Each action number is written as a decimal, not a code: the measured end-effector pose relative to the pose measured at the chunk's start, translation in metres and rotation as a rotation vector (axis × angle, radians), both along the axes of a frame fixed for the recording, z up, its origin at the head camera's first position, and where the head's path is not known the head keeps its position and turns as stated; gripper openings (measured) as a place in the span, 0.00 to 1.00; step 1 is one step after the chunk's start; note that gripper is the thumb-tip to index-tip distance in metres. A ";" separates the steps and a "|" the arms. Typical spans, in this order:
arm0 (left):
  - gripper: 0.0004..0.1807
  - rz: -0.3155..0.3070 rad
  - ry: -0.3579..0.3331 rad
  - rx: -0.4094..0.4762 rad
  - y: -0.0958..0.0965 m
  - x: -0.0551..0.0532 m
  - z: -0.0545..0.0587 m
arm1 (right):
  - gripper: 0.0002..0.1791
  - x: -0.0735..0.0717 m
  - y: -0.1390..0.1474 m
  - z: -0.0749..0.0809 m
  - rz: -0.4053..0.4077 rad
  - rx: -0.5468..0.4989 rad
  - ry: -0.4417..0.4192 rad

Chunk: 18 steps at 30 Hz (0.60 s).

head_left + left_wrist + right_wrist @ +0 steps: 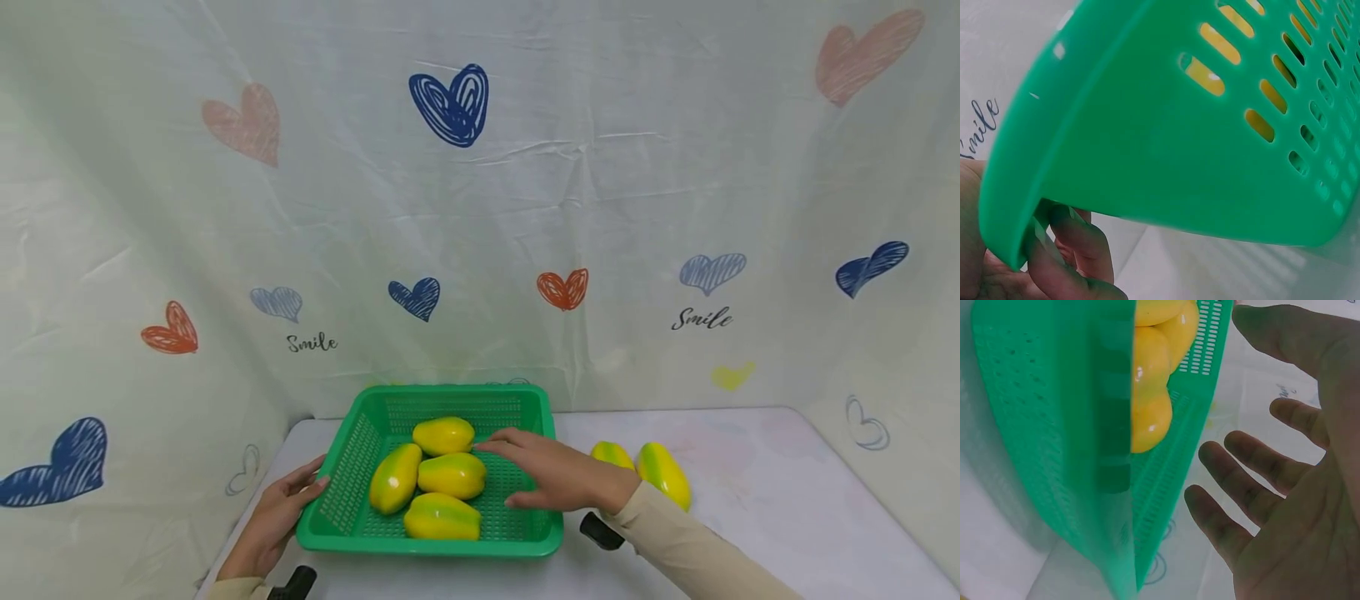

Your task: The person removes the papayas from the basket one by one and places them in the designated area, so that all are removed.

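Observation:
A green plastic basket (427, 547) stands on the table with several yellow papayas (452, 476) lying in it. My left hand (273, 517) grips the basket's left rim; in the left wrist view its fingers (1088, 247) curl under that rim. Over the basket's right side hovers my right hand (555, 471), fingers spread and holding nothing. The right wrist view shows its palm (1297, 550) beside the basket wall, apart from the papayas there. Two more papayas, one (613, 453) partly behind the right wrist and another (664, 475) just beyond it, lie on the table.
The white-covered table (780, 500) extends to the right of the basket. Behind it hangs a pale curtain (495, 225) printed with hearts and words, close to the basket's far edge. A black device (602, 531) sits under the right wrist, another (294, 583) at the left wrist.

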State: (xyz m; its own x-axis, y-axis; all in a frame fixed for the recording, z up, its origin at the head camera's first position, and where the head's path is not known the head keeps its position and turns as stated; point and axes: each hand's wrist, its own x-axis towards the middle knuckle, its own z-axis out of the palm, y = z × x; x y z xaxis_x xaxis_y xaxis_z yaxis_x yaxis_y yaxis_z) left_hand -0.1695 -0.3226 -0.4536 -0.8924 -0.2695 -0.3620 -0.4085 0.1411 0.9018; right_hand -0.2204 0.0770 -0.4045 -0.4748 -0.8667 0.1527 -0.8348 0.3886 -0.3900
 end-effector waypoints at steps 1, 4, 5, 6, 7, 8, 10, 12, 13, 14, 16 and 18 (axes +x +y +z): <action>0.39 -0.002 0.003 -0.002 0.000 0.000 0.000 | 0.39 -0.001 -0.002 0.001 0.006 0.008 0.000; 0.39 -0.003 0.010 -0.008 0.000 -0.001 0.000 | 0.39 -0.004 -0.008 0.004 0.029 0.031 0.010; 0.39 -0.003 0.013 -0.008 0.000 0.000 0.000 | 0.39 -0.005 -0.010 0.004 0.039 0.037 0.015; 0.39 -0.003 0.014 -0.008 0.000 0.000 0.000 | 0.39 -0.006 -0.012 0.005 0.047 0.045 0.021; 0.39 -0.004 0.017 -0.005 0.000 0.000 0.000 | 0.39 -0.007 -0.015 0.006 0.054 0.053 0.023; 0.39 -0.004 0.018 -0.001 0.000 0.000 0.000 | 0.40 -0.007 -0.017 0.007 0.061 0.063 0.029; 0.39 -0.005 0.020 0.006 0.000 0.000 0.000 | 0.40 -0.009 -0.022 0.007 0.074 0.083 0.041; 0.38 -0.005 0.018 0.010 0.000 0.000 0.000 | 0.40 -0.011 -0.027 0.007 0.083 0.107 0.049; 0.39 -0.006 0.016 0.012 0.000 0.001 0.000 | 0.40 -0.011 -0.030 0.006 0.087 0.119 0.058; 0.38 -0.004 0.014 0.011 0.000 0.001 0.000 | 0.41 -0.012 -0.032 0.006 0.091 0.129 0.063; 0.38 0.001 0.009 0.009 0.000 0.001 0.000 | 0.41 -0.012 -0.036 0.005 0.096 0.150 0.067; 0.38 0.007 0.003 0.008 0.001 0.000 0.000 | 0.42 -0.012 -0.039 0.005 0.101 0.165 0.074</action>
State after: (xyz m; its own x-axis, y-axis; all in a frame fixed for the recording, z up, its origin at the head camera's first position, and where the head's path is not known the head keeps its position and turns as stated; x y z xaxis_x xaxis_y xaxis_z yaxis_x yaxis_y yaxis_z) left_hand -0.1694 -0.3218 -0.4534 -0.8916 -0.2727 -0.3614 -0.4065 0.1310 0.9042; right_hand -0.2328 0.0379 -0.4000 -0.3774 -0.9254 0.0355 -0.8966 0.3555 -0.2642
